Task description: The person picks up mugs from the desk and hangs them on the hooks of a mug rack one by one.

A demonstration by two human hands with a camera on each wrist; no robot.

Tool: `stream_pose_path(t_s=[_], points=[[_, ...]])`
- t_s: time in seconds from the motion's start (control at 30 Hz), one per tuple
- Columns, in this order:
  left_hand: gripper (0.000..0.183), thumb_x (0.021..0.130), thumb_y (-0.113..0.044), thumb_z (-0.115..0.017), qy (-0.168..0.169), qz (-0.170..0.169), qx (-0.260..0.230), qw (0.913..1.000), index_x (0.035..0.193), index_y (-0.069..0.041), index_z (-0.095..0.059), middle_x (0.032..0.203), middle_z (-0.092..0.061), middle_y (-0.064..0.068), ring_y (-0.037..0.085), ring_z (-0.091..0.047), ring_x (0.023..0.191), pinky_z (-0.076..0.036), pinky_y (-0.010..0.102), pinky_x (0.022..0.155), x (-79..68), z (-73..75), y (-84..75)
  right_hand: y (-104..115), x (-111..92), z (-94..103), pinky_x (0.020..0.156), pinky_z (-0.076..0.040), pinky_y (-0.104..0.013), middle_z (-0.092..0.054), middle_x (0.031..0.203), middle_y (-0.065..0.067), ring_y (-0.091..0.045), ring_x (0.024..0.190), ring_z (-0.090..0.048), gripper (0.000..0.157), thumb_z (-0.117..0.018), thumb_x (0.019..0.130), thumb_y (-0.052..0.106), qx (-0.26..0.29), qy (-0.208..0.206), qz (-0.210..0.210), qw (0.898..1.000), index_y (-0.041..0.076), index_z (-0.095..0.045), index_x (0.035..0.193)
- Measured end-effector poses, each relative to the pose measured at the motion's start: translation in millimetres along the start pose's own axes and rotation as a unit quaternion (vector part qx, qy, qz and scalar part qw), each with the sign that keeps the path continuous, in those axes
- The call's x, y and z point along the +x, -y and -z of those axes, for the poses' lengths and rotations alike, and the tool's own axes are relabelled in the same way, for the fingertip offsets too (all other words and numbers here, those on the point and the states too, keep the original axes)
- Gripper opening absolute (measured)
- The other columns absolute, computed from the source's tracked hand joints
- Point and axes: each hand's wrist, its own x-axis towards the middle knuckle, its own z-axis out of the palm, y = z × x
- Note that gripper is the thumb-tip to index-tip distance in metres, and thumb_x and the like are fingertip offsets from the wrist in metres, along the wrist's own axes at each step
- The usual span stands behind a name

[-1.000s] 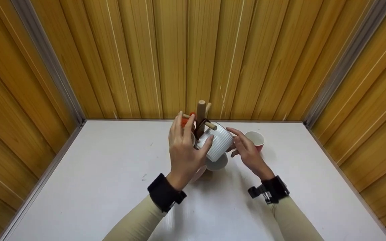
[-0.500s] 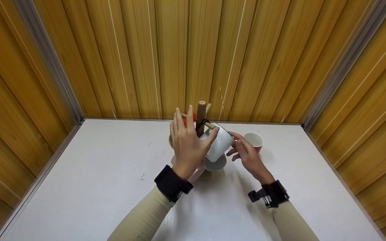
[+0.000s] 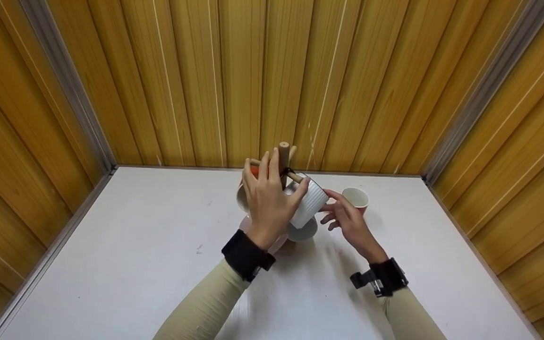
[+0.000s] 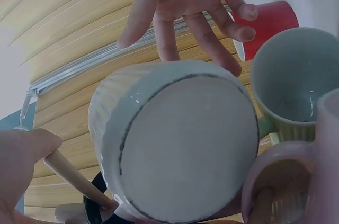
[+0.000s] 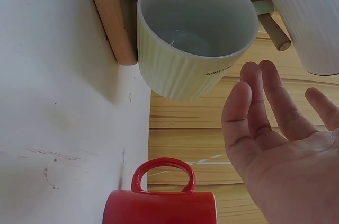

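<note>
A white ribbed mug [image 3: 310, 203] hangs tilted by its dark handle [image 4: 95, 197] on a peg [image 3: 294, 176] of a wooden mug tree [image 3: 284, 150]. My left hand [image 3: 269, 200] is at the tree's near left side, fingers extended, its thumb at the peg's tip. My right hand [image 3: 351, 222] is beside the white mug's rim with loosely spread fingers; whether a fingertip touches the rim cannot be told. Below hangs a pale green ribbed mug [image 5: 193, 73]. A pink mug [image 4: 329, 166] hangs next to it, partly behind my left wrist in the head view.
A red mug [image 5: 159, 207] with a white inside is on the white table [image 3: 135, 245], right of the tree. At the tree's left are a mug with a beige rim [image 3: 242, 197] and something orange-red [image 3: 254, 171], mostly hidden by my left hand. Wood-patterned walls [image 3: 234, 85] enclose the table.
My left hand has shifted right across the tree, its thumb moving from the white mug's side to the peg's tip. My right hand has dropped slightly along the mug's rim.
</note>
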Motion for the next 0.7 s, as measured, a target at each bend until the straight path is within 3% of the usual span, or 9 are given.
stream_pose_path(t_s=[0.2, 0.43, 0.63, 0.7], points=[[0.086, 0.082, -0.051, -0.082, -0.011, -0.016, -0.007, 0.9998, 0.148, -0.003, -0.054, 0.142, -0.063, 0.009, 0.052, -0.037, 0.141, -0.021, 0.063, 0.12, 1.9, -0.7, 1.6, 3.0, 3.0, 3.3, 0.072, -0.059, -0.035, -0.07, 0.119, -0.022, -0.041, 0.092, -0.068, 0.042, -0.035, 0.114, 0.02, -0.008, -0.001, -0.008, 1.0, 0.006, -0.046, 0.152], [0.086, 0.08, -0.048, -0.084, -0.008, -0.028, -0.005, 0.9996, 0.146, -0.002, -0.055, 0.137, -0.066, 0.009, 0.046, -0.052, 0.131, -0.022, 0.061, 0.12, 5.8, -2.8, 2.5, 16.1, 12.3, 9.4, 0.067, -0.055, -0.03, -0.07, 0.112, -0.016, -0.039, 0.091, -0.068, 0.042, -0.039, 0.113, 0.027, -0.024, -0.021, -0.018, 0.999, 0.013, -0.051, 0.15], [0.085, 0.08, -0.048, -0.083, -0.011, -0.039, 0.008, 0.9992, 0.146, -0.002, -0.055, 0.133, -0.068, 0.011, 0.046, -0.053, 0.128, -0.025, 0.063, 0.118, 7.9, -3.9, 3.6, 32.3, 25.0, 12.2, 0.074, -0.061, -0.041, -0.07, 0.119, -0.015, -0.035, 0.092, -0.07, 0.041, -0.045, 0.111, 0.03, -0.063, -0.02, -0.003, 0.998, 0.015, -0.053, 0.149], [0.085, 0.08, -0.048, -0.083, -0.014, -0.044, 0.012, 0.9988, 0.145, -0.001, -0.056, 0.132, -0.069, 0.011, 0.044, -0.056, 0.125, -0.025, 0.062, 0.118, 8.7, -4.5, 4.2, 38.4, 31.2, 12.7, 0.076, -0.061, -0.039, -0.07, 0.121, -0.015, -0.033, 0.092, -0.069, 0.04, -0.048, 0.11, 0.029, -0.083, -0.024, 0.004, 0.996, 0.015, -0.055, 0.148]])
